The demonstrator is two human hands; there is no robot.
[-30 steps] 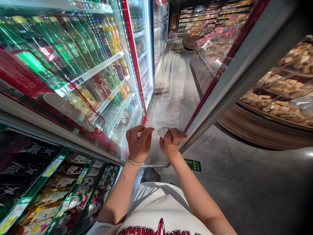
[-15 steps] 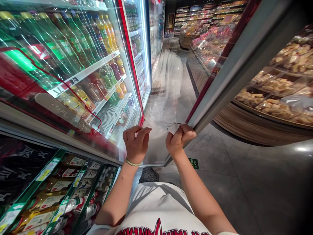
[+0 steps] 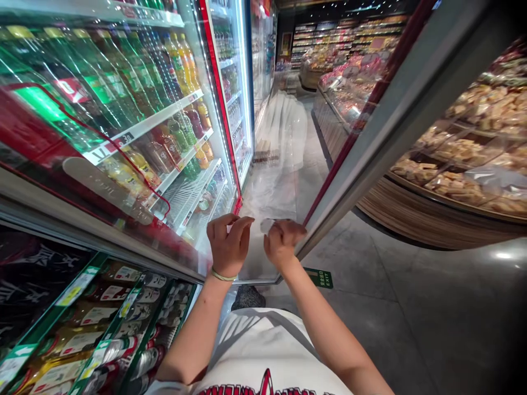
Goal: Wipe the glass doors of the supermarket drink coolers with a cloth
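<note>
In front of the open glass cooler door (image 3: 284,189), both my hands are raised at mid-height. My left hand (image 3: 228,245) has its fingers curled in towards the thumb; whether anything thin sits between them cannot be made out. To its right, my right hand (image 3: 283,241) is closed on a small whitish, see-through piece (image 3: 267,225), which sticks out towards the left hand. The right knuckles are close to the door's grey frame (image 3: 329,222); I cannot tell whether they touch it. A pale band circles my left wrist.
Left, lit cooler shelves hold rows of drink bottles (image 3: 135,71) behind glass. Below them, lower racks carry labelled bottles (image 3: 94,315). A rounded wooden display (image 3: 411,219) with packaged food stands right. A green exit sign (image 3: 323,278) marks the grey floor (image 3: 370,312).
My right hand has moved left and slightly down, away from the door frame and closer to my left hand, carrying the whitish piece. My left hand has barely moved.
</note>
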